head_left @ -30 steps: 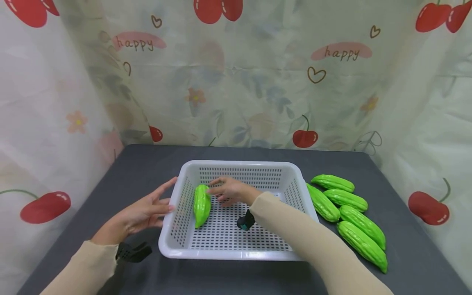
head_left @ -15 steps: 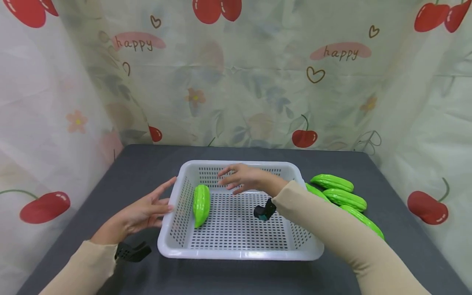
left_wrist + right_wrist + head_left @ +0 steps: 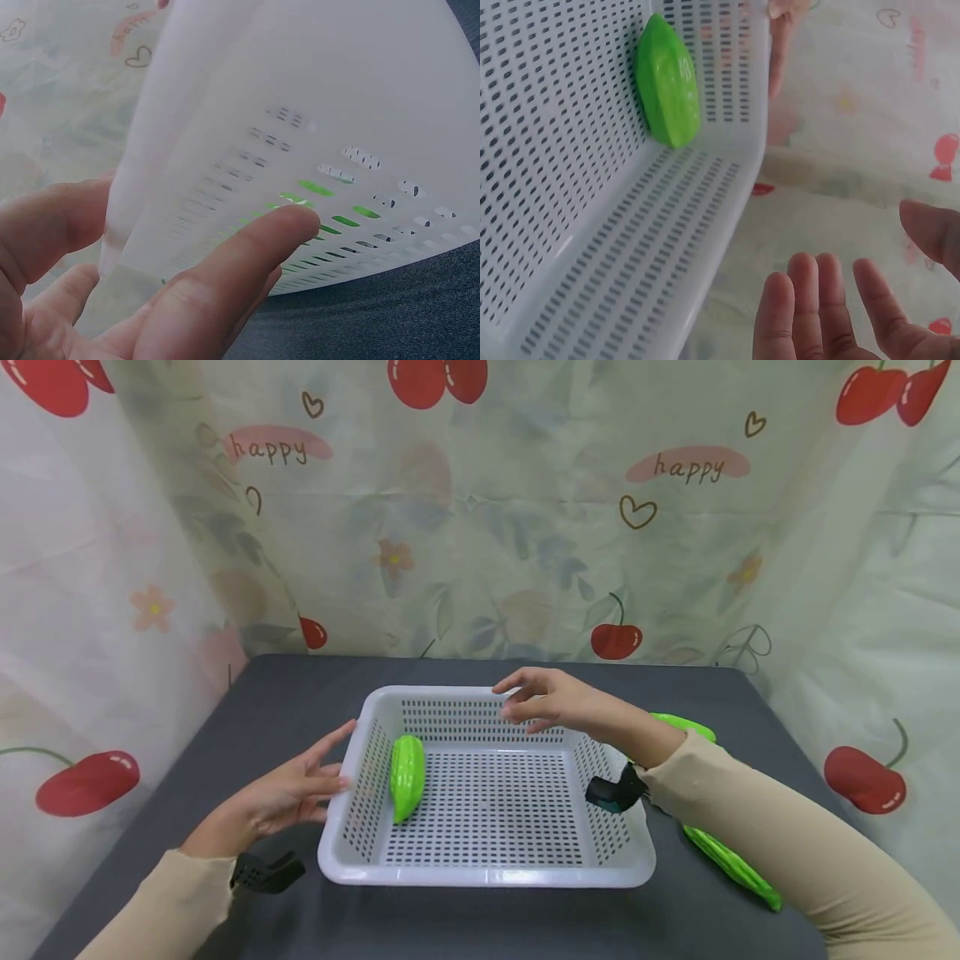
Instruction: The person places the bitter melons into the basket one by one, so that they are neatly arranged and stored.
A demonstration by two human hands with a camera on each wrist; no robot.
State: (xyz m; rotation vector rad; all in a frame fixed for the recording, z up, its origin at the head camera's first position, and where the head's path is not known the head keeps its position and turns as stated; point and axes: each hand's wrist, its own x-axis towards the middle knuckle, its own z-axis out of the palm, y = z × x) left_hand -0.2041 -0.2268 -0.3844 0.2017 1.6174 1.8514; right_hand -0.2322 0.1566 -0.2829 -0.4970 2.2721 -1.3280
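Observation:
A white plastic basket (image 3: 487, 877) with slotted walls sits on the dark table. Inside it, along the left side, lies a green bitter melon (image 3: 407, 778), standing clear of both hands. My left hand (image 3: 288, 795) rests on the basket's left wall with fingers extended; the left wrist view has its fingers (image 3: 255, 251) against the outside of that wall. Over the back right part of the basket hovers my right hand (image 3: 566, 702), holding nothing. Its fingers (image 3: 778, 322) look loosely spread in the right wrist view, apart from the basket rim.
Several more bitter melons (image 3: 735, 864) lie on the table right of the basket, mostly hidden under the right sleeve (image 3: 780, 827). A printed curtain (image 3: 480, 560) encloses the table (image 3: 315, 681) at the back and sides.
My right hand has left the bitter melon in the basket and moved up and to the right. Its forearm now covers most of the melons on the right. The left hand stays put.

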